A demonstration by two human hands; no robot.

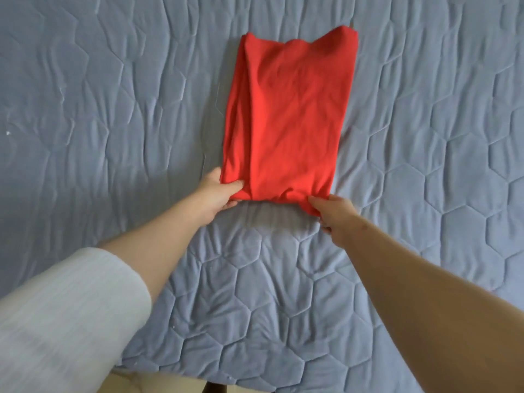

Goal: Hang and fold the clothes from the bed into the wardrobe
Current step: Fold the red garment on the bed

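A red garment (289,114) lies folded into a long narrow rectangle on the blue quilted bed cover (113,109), its length running away from me. My left hand (218,192) pinches its near left corner, thumb on top. My right hand (333,212) grips the near right corner. The near edge is bunched and lifted slightly off the cover between the two hands. The wardrobe is out of view.
The quilted cover fills almost the whole view, wrinkled in places. Its near edge (198,375) shows at the bottom, with a strip of pale floor (158,385) below it.
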